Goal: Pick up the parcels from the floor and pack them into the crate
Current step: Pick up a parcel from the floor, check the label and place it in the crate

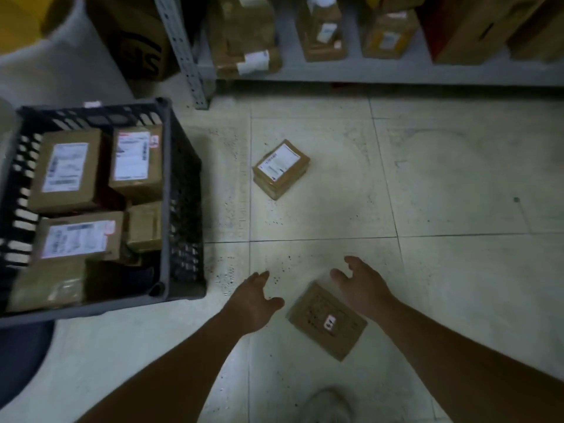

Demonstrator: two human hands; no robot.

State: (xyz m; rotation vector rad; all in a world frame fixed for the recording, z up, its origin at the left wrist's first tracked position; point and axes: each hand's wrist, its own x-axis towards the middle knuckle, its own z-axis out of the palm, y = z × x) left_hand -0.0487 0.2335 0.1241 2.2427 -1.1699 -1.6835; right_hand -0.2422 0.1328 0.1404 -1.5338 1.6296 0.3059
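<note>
Head view: reaching for the near parcel (327, 321) on the floor (457, 270). Left hand (254, 300) and right hand (361, 285) spread wide, empty, one each side. Next: grip both edges, lift into crate (166, 190) at left. Far parcel (281, 168) waiting.

Crate (169, 190) left, parcels inside; two floor parcels (280, 168) (326, 322) right; shelf (381, 71) behind.

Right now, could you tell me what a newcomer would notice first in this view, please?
Two bare forearms reach in from below, the left hand and right hand open on either side of a flat brown parcel on the floor. At left sits a dark crate already holding parcels; another labelled parcel lies farther ahead.
</note>
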